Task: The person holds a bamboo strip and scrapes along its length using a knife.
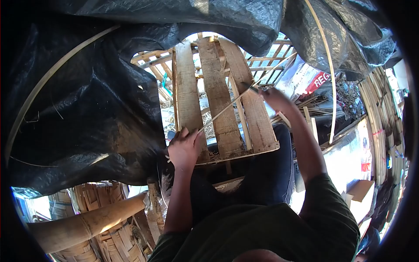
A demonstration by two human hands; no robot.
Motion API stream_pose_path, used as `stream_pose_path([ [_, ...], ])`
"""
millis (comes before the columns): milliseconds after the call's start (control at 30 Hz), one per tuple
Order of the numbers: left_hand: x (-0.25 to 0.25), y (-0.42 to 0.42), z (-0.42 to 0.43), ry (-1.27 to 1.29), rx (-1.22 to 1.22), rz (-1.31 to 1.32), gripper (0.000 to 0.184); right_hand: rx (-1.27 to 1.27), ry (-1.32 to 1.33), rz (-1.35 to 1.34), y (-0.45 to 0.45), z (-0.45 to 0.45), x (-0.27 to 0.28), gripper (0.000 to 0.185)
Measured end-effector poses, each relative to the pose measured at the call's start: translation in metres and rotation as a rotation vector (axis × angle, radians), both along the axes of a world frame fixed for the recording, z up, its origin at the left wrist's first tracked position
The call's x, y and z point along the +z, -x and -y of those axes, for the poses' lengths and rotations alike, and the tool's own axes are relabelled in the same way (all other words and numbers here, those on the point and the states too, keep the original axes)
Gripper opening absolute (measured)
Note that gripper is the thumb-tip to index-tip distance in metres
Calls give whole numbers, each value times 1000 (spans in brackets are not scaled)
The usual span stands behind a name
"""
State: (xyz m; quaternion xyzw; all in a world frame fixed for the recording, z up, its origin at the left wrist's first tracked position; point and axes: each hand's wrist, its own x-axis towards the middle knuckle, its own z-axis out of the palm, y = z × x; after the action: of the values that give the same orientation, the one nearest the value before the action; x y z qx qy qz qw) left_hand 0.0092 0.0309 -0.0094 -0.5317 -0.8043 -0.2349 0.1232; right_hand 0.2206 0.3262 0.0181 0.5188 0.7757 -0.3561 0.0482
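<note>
A thin bamboo strip point(227, 109) slants up to the right across a slatted wooden bench point(187, 91). My left hand point(184, 147) is closed round the strip's lower part, at the bench's near left edge. Over the right plank, my right hand point(277, 100) is closed on the handle of a knife point(251, 87), slightly smeared by motion. The dark blade lies at the strip, about midway along it; whether it cuts into it I cannot tell. The strip's far end sticks out past the bench on the upper right.
Black plastic sheeting point(96, 100) hangs at the left and overhead. A thick bamboo pole point(87, 225) and woven baskets point(118, 244) are at lower left. A printed sack point(305, 81) and loose split sticks point(310, 122) lie right of the bench. Upright bamboo slats point(377, 126) stand farther right.
</note>
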Motion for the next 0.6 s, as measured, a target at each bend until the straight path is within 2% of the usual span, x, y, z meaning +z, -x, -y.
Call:
stream_pose_path([
  [33, 1, 0, 0, -6, -8, -1, 18, -52, -64, 12, -8, -13, 5, 57],
  [100, 3, -1, 0, 21, 1, 19, 17, -145, -581, 79, -19, -42, -40, 57],
  [133, 1, 1, 0, 11, -8, 13, 16, 486, -729, 315, -17, -41, -64, 56],
  [167, 2, 4, -3, 7, -12, 11, 16, -96, -78, 107, 17, 18, -13, 57],
  [267, 2, 1, 0, 51, -1, 8, 15, -82, -30, 35, 18, 28, -5, 64],
  [300, 3, 3, -1, 47, -1, 9, 15, -190, -50, 20, 14, 18, -1, 59],
  [367, 3, 3, 0, 6, -21, 31, 14, 6, -734, 119, -11, -30, -82, 52],
  [400, 2, 3, -1, 6, -25, 35, 14, 357, -540, 305, 9, 7, -37, 50],
  [433, 2, 4, -1, -9, -26, 33, 14, -123, -212, 75, 29, 43, -33, 50],
  [500, 2, 4, 0, -21, -27, 33, 15, -40, -608, -28, 30, 56, -51, 55],
  [533, 2, 3, 1, 8, -30, 47, 15, -139, -328, 4, 21, 42, -47, 56],
  [567, 2, 4, 3, 36, -23, 57, 15, -227, -48, 29, 25, 34, -16, 57],
  [600, 4, 4, 3, 63, -29, 56, 16, -294, -72, -18, 21, 18, -5, 56],
])
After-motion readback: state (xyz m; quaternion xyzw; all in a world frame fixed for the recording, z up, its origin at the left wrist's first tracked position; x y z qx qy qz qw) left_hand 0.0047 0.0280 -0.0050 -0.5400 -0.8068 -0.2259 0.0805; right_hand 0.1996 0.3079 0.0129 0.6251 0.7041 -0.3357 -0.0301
